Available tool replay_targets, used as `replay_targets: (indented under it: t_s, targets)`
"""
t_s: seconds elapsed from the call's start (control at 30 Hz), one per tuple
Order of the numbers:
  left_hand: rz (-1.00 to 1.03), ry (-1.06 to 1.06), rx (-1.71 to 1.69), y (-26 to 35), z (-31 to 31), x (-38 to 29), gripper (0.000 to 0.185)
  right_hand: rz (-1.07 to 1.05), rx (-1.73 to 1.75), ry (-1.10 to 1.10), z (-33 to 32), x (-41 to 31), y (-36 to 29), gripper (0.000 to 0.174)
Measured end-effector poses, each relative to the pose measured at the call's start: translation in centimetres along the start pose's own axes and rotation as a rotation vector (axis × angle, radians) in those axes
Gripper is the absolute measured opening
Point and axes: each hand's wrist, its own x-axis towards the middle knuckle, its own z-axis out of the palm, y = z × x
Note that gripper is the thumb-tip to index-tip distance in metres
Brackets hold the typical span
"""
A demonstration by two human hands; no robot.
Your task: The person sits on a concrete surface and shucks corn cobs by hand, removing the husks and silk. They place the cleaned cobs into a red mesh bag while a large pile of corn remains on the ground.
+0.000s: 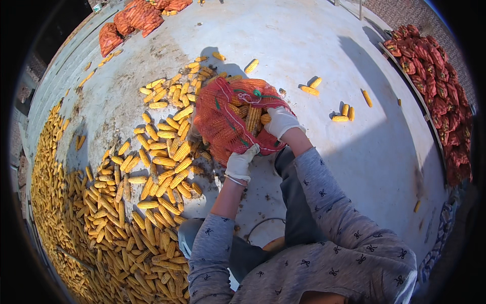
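Note:
A red mesh sack [216, 121] stands before me, its mouth open towards me, with yellow corn cobs [252, 118] inside. My left hand [242, 163], in a white glove, grips the near edge of the sack's mouth. At the right side of the mouth is my right hand [281, 122], also gloved in white; its fingertips reach inside beside a cob, and whether they grip the rim or the cob I cannot tell. Green and white strings run along the rim. Loose cobs [167, 152] lie on the ground just left of the sack.
A large heap of corn cobs [125, 247] spreads over the left side. Filled red mesh sacks [133, 19] stand at the back left, and more stuffed red sacks [433, 76] are piled far right behind a ledge. A few cobs [310, 90] lie scattered on the pale floor to the right.

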Motion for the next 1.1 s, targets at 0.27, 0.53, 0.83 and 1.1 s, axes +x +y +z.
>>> replay_targets:
  t_s: [0.27, 0.53, 0.83, 1.1]
  targets:
    - [-0.016, -0.026, -0.064, -0.8, 0.4, 0.7, 0.018, -0.165, 0.007, -0.148, 1.6, 0.9, 0.8, 0.050]
    - [-0.043, -0.065, -0.010, 1.1, 0.0, -0.4, 0.016, -0.123, -0.288, -0.135, 3.5, 1.2, -2.9, 0.043]
    - [-0.083, -0.082, -0.125, 2.2, 0.7, -1.1, 0.017, -0.144, -0.334, -0.061, 2.9, 0.9, -3.3, 0.039]
    - [-0.128, 0.010, -0.012, 1.8, 1.3, -0.2, 0.025, 0.176, -0.172, -0.160, 6.9, 4.0, -1.7, 0.054]
